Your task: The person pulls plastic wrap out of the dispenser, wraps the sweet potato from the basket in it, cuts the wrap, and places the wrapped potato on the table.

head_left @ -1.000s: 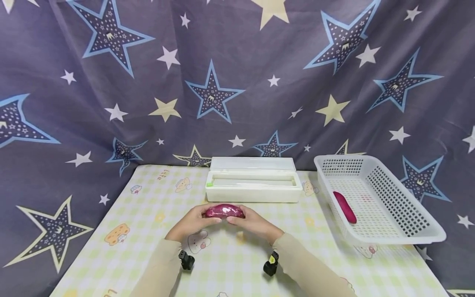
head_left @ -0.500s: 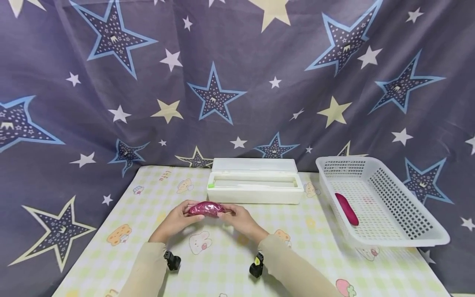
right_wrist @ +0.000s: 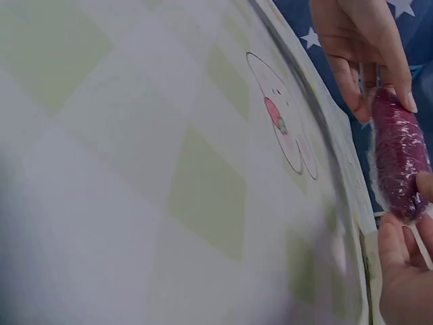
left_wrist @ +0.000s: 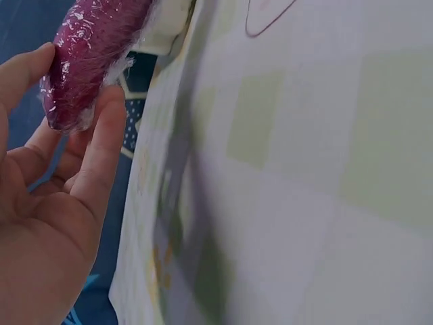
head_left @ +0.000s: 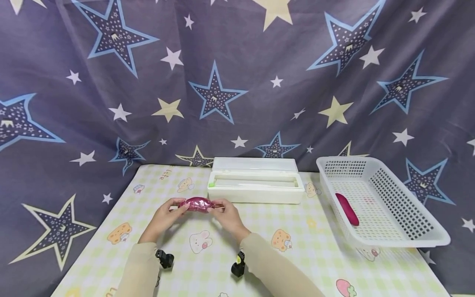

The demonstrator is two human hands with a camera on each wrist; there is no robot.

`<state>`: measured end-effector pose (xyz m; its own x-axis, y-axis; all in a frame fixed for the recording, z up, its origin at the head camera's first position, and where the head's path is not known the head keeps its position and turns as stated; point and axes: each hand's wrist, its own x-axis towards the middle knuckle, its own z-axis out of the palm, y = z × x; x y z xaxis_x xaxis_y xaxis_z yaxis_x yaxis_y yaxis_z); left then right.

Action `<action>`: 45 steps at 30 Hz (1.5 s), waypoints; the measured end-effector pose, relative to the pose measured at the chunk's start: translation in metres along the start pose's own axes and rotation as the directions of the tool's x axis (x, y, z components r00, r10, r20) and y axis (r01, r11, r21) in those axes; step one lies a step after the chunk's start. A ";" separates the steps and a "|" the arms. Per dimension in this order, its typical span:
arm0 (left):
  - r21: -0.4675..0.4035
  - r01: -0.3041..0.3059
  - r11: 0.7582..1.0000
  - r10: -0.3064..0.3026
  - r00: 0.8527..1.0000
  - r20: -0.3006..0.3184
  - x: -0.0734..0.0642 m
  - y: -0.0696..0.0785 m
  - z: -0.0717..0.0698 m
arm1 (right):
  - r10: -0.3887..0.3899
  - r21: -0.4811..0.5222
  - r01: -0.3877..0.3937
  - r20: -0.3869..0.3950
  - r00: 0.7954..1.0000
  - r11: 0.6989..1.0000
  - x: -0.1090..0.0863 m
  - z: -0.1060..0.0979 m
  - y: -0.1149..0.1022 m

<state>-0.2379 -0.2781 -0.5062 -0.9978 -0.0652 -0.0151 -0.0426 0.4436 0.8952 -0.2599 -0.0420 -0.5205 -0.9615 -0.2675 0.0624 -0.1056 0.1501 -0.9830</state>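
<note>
Both hands hold a purple-red sweet potato (head_left: 199, 205) wrapped in shiny clear film, level above the table. My left hand (head_left: 163, 217) grips its left end with thumb and fingers; the left wrist view shows loose film edges on the wrapped sweet potato (left_wrist: 91, 61). At the other end, my right hand (head_left: 229, 219) pinches the tip and a bit of film. From the right wrist view, the left hand (right_wrist: 362, 40) is at the top and the right hand (right_wrist: 409, 284) at the bottom, with the sweet potato (right_wrist: 399, 152) between them.
Just behind the hands stands a white film dispenser box (head_left: 256, 196), its clear lid (head_left: 255, 165) raised. A white perforated basket (head_left: 398, 243) at the right holds a second purple-red sweet potato (head_left: 346, 209). A checked cloth covers the table (head_left: 208, 268); a starry curtain (head_left: 237, 53) hangs behind.
Both hands have moved left with the wrapped sweet potato and slightly away from the body. The right fingers have shifted to the sweet potato's right tip. Box and basket stay put.
</note>
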 end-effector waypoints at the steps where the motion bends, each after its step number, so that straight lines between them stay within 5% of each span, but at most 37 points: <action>1: 0.004 0.006 1.000 -0.006 1.000 -0.013 0.000 -0.001 -0.002 | -0.008 0.002 0.008 -0.004 1.000 1.000 0.001 0.003 0.000; 11: -0.058 0.069 0.996 -0.076 0.990 -0.118 0.012 -0.014 -0.017 | -0.020 -0.059 0.027 0.123 0.992 0.998 0.005 0.019 -0.005; 27: -0.016 0.165 0.986 -0.164 0.960 -0.227 0.035 -0.027 -0.014 | 0.065 -0.154 -0.022 0.280 0.958 0.988 0.018 0.026 -0.010; 39: -0.051 0.257 0.965 -0.261 0.929 -0.261 0.031 -0.027 -0.011 | 0.090 -0.292 0.004 0.306 0.948 0.956 0.019 0.028 -0.011; 45: -0.033 0.275 0.961 -0.274 0.930 -0.246 0.027 -0.027 -0.013 | 0.089 -0.348 0.036 0.336 0.937 0.937 0.017 0.027 -0.017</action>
<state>-0.2628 -0.3031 -0.5254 -0.9032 -0.4023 -0.1498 -0.3133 0.3790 0.8708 -0.2672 -0.0750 -0.5071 -0.8256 -0.5575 -0.0873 -0.2214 0.4622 -0.8587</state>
